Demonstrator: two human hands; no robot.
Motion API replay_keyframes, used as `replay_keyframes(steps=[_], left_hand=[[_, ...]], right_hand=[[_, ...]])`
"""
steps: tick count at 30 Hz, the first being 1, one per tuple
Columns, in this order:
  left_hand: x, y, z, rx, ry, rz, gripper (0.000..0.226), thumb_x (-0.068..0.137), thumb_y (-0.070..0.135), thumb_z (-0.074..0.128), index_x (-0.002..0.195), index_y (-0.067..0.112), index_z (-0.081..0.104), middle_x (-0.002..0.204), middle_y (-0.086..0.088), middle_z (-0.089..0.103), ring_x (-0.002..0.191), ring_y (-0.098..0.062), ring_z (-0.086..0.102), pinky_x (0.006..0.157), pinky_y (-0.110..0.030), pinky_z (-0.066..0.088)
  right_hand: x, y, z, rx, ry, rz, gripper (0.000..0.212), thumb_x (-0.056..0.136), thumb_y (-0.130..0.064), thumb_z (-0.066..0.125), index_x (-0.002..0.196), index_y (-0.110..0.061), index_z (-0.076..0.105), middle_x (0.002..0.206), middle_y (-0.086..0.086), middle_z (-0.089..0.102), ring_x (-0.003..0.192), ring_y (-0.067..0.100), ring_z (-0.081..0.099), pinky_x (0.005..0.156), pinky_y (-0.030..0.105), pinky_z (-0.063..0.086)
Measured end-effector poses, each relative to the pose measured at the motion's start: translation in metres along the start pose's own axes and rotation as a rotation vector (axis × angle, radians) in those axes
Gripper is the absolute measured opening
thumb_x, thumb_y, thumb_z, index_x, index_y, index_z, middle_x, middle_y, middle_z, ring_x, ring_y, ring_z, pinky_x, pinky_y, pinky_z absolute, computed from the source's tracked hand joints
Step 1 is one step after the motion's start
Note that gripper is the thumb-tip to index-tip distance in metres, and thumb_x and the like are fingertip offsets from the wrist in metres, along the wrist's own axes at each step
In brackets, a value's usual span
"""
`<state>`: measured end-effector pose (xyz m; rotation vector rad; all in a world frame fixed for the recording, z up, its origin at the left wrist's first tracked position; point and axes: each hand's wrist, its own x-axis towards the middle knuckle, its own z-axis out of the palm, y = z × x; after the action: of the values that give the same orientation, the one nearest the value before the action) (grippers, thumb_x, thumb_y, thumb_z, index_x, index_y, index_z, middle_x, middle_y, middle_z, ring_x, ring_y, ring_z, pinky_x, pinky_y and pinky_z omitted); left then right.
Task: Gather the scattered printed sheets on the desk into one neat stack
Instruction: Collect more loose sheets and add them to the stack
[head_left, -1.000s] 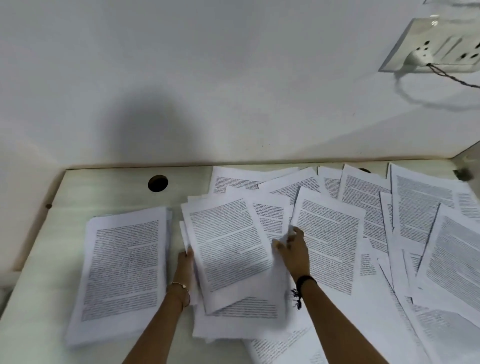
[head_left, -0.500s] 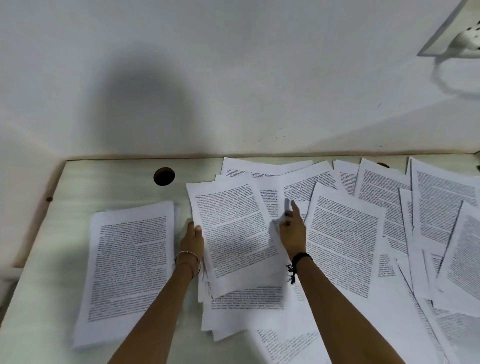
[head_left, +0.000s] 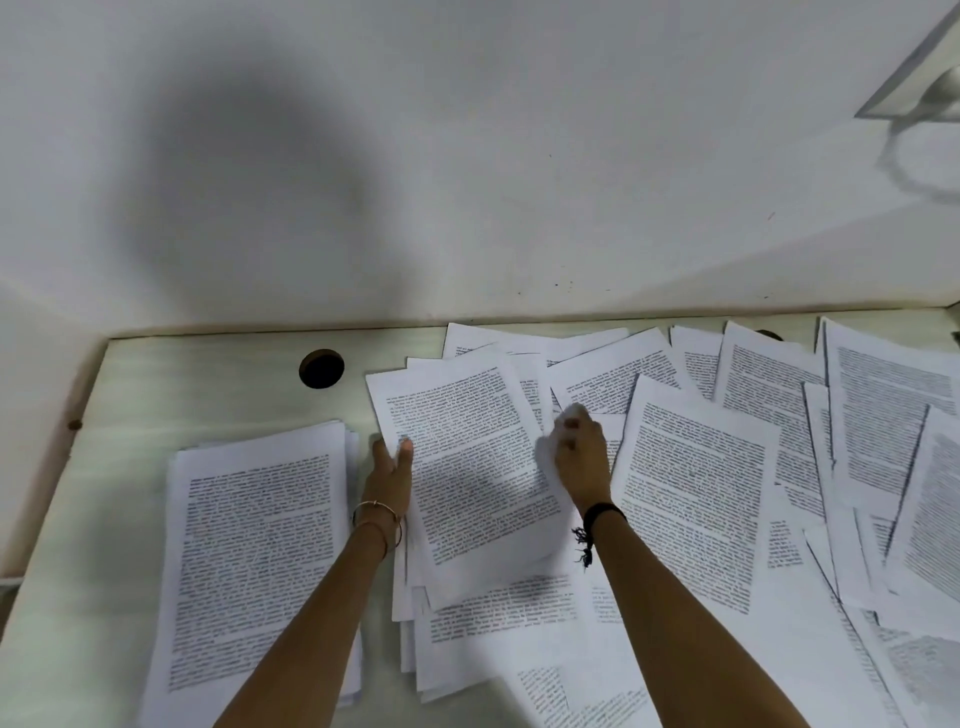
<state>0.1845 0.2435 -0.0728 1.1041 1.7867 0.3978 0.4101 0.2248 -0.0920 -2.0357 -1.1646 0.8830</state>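
Desk (head_left: 218, 387), pale top, set against a white wall; carries all the paper. Biggest mass = loose spread (head_left: 878, 410), covering centre-right to the right frame edge, sheets overlapped at odd angles. Next, squared stack (head_left: 260, 551) on the left, edges roughly flush, well apart from the spread. Between them the centre bundle (head_left: 493, 618), fanned and skewed, with one top sheet (head_left: 467, 457) lying tilted on it. Handling, judged: plain printed paper, light, floppy when lifted by one corner, slick sheet on sheet so a pile will slide or fan if tipped; edges crease easily. Best hold prob. both long edges at once, thumbs on top, fingers under, then tap on the desk to square it. Left hand (head_left: 390, 467) grips the top sheet's left edge, thumb over the print, fingers mostly hidden below. Right hand (head_left: 582, 457) curled, pinching a lifted corner (head_left: 574, 413) just beside the top sheet's right edge; can't tell which sheet that corner belongs to. Bundle is not yet aligned, and the spread looks untouched. Counts: 1 desk, 1 squared stack, 1 centre bundle (approx. five or more layers showing at its near edge), loose spread at least ten sheets visible, true no. can't tell bc of overlap; 2 hands; 1 cable hole (head_left: 322, 368) far left of the paper.
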Motion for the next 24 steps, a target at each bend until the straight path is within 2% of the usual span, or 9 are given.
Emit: replay_keyframes(steps=[3,6,9,13,16,17,19,21,24], left_hand=[[0.007,-0.001,0.001,-0.071,-0.038,0.007,0.055,0.096,0.025,0.041,0.143,0.009,0.017,0.138,-0.018,0.047,0.121,-0.037,0.050,0.101,-0.041,0.040],[0.007,-0.003,0.000,-0.137,-0.042,-0.002,0.048,0.093,0.011,0.046,0.136,0.008,0.025,0.130,-0.014,0.053,0.115,-0.034,0.053,0.092,-0.033,0.041],[0.006,-0.007,-0.002,-0.258,-0.035,0.005,0.048,0.087,-0.001,0.052,0.131,0.004,0.035,0.125,-0.015,0.055,0.112,-0.032,0.056,0.093,-0.034,0.042],[-0.010,-0.014,-0.004,-0.492,-0.091,-0.015,0.040,0.084,-0.006,0.056,0.124,-0.002,0.051,0.119,-0.014,0.059,0.092,-0.019,0.059,0.102,-0.040,0.041],[-0.029,-0.017,0.000,-0.561,-0.190,-0.120,0.038,0.084,0.001,0.060,0.121,-0.003,0.055,0.123,-0.019,0.059,0.095,-0.023,0.060,0.097,-0.034,0.044],[-0.033,-0.017,0.003,-0.556,-0.193,-0.142,0.038,0.085,0.002,0.059,0.122,-0.004,0.054,0.125,-0.020,0.058,0.101,-0.024,0.059,0.096,-0.032,0.043],[-0.040,-0.013,0.005,-0.560,-0.157,-0.136,0.037,0.088,0.003,0.055,0.125,-0.004,0.051,0.128,-0.020,0.055,0.115,-0.030,0.055,0.096,-0.031,0.039],[-0.047,-0.003,0.004,-0.622,-0.094,-0.103,0.036,0.089,0.004,0.054,0.125,0.000,0.051,0.124,-0.019,0.057,0.119,-0.034,0.053,0.098,-0.034,0.041],[-0.058,0.016,0.000,-0.797,0.028,-0.059,0.033,0.090,0.007,0.053,0.123,0.012,0.050,0.105,-0.011,0.060,0.092,-0.029,0.060,0.081,-0.036,0.050]], right_hand=[[-0.001,-0.007,0.010,0.016,-0.140,-0.048,0.031,0.099,-0.011,0.037,0.127,-0.014,0.050,0.108,0.003,0.048,0.092,0.014,0.049,0.083,0.025,0.040],[0.004,-0.015,0.017,0.048,0.014,-0.016,0.029,0.097,-0.014,0.035,0.122,-0.017,0.050,0.103,0.001,0.043,0.092,0.015,0.044,0.080,0.031,0.040],[-0.001,-0.018,0.017,0.057,-0.141,-0.076,0.030,0.093,-0.007,0.035,0.116,-0.007,0.054,0.104,0.007,0.047,0.097,0.019,0.046,0.085,0.036,0.043],[-0.012,-0.008,0.015,0.092,-0.086,-0.011,0.017,0.097,-0.040,0.031,0.096,-0.045,0.047,0.099,-0.002,0.042,0.084,0.010,0.042,0.077,0.028,0.041],[-0.031,-0.002,0.004,0.122,-0.287,0.022,0.037,0.097,-0.009,0.042,0.131,-0.020,0.052,0.120,-0.002,0.049,0.111,0.012,0.047,0.102,0.028,0.040],[-0.037,-0.001,-0.003,0.148,-0.295,0.039,0.040,0.096,-0.004,0.044,0.135,-0.014,0.048,0.123,-0.002,0.050,0.113,0.012,0.047,0.101,0.021,0.041],[-0.046,0.004,-0.018,0.187,-0.196,0.094,0.037,0.096,-0.011,0.048,0.133,-0.015,0.050,0.122,-0.002,0.055,0.106,0.012,0.050,0.082,0.012,0.044],[-0.055,0.011,-0.036,0.195,-0.019,0.145,0.031,0.096,-0.024,0.051,0.126,-0.015,0.057,0.122,0.000,0.061,0.102,0.013,0.055,0.080,0.020,0.042],[-0.077,0.023,-0.062,0.277,0.192,0.285,0.029,0.094,-0.039,0.053,0.109,-0.016,0.062,0.110,0.003,0.065,0.097,0.018,0.057,0.083,0.027,0.041]])
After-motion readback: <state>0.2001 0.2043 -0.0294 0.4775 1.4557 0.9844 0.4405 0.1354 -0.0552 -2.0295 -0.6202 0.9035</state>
